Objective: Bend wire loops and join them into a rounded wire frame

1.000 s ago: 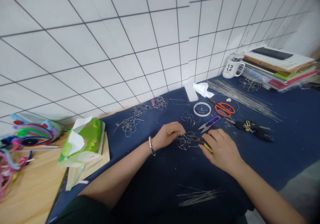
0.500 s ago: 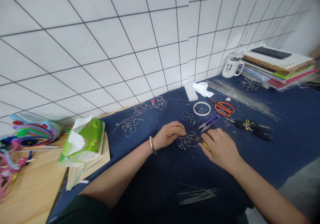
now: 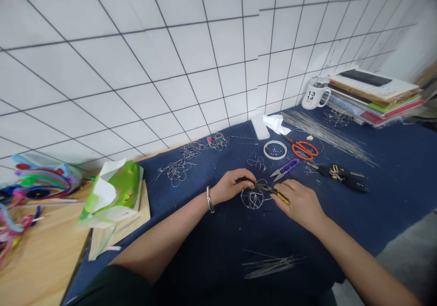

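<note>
A round piece of bent silver wire (image 3: 252,199) hangs below my left hand (image 3: 235,185), whose thumb and fingers pinch its upper edge. My right hand (image 3: 299,201) is closed around the yellow-and-black handles of a pair of pliers (image 3: 280,196). The pliers' jaws point left and meet the wire close to my left fingertips; whether they grip it is too small to tell. Just beyond my right hand lie purple thread snips (image 3: 286,169) with their blades apart. Curved wire bits (image 3: 256,161) rest behind my left hand.
Orange-handled scissors (image 3: 303,150), a white ring (image 3: 275,150) with small beads and black pliers (image 3: 344,176) lie farther right. Long straight wires (image 3: 331,133) stretch toward the mug (image 3: 316,93) and stacked books (image 3: 375,96). Short wires (image 3: 273,266) lie nearest me. A tissue pack (image 3: 114,192) sits left.
The wire piece has turned, so its round outline now faces me more openly. Both hands keep their hold, with only a slight shift of the pliers and my left fingers.
</note>
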### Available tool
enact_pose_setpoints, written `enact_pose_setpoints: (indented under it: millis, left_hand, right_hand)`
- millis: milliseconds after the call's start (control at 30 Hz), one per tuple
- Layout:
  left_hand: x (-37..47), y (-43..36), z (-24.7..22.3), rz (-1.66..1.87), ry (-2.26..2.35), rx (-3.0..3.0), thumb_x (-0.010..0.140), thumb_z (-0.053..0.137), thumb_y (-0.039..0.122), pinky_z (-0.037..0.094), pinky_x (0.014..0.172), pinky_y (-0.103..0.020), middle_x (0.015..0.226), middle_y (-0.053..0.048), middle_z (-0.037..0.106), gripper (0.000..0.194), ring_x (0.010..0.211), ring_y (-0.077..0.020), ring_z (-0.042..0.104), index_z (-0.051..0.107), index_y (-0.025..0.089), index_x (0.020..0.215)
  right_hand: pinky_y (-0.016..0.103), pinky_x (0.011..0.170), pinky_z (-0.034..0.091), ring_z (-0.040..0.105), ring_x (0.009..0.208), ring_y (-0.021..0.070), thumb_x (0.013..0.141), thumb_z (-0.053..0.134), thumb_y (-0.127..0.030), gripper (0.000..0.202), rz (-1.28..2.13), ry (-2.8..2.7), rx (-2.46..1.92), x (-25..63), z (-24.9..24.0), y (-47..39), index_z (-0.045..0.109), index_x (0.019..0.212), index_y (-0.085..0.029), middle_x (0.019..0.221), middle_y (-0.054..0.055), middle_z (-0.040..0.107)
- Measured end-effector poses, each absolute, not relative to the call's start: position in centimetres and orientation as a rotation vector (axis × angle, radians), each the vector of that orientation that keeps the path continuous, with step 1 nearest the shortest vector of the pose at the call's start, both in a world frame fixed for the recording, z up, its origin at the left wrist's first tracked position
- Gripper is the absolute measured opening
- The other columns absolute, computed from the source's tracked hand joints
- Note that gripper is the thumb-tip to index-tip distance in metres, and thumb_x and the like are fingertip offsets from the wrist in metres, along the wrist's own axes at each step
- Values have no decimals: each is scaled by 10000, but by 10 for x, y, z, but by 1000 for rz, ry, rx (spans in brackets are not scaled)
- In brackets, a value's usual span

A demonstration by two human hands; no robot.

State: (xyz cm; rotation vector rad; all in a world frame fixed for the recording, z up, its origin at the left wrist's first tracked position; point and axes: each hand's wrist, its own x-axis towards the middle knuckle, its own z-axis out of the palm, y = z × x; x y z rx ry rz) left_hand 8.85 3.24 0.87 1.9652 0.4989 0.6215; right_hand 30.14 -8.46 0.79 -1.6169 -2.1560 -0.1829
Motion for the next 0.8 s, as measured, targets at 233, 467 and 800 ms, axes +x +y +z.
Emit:
enact_pose_setpoints:
  millis: [233,467,800]
  left_hand:
    - [90,29,12,568,451,1658,750,610,257,445,681,-248,847,-48,569,261,729,-103,543,531,135,967]
    - [93,22,10,475,411,1480,718,638,258,426,654,-234,842,-37,560,274,707,-96,512,539,142,945]
    - [94,19,9,410,579,1658,765,569,343,347,555,-191,653,21,480,240,561,-56,398,600,113,830]
  right_hand:
    - [241,668,418,557,745,143,831,475,-338,215,-86,-2062,-1611,308,1,-82,616,930,-210,808,43,614]
    - [238,665,429,563,739,136,830,476,-338,205,-15,-2043,-1593,309,0,-81,610,922,-214,805,34,613]
    - [249,694,432,558,755,144,819,493,-326,191,-37,-2080,-1564,307,-1,-81,607,913,-205,809,39,609]
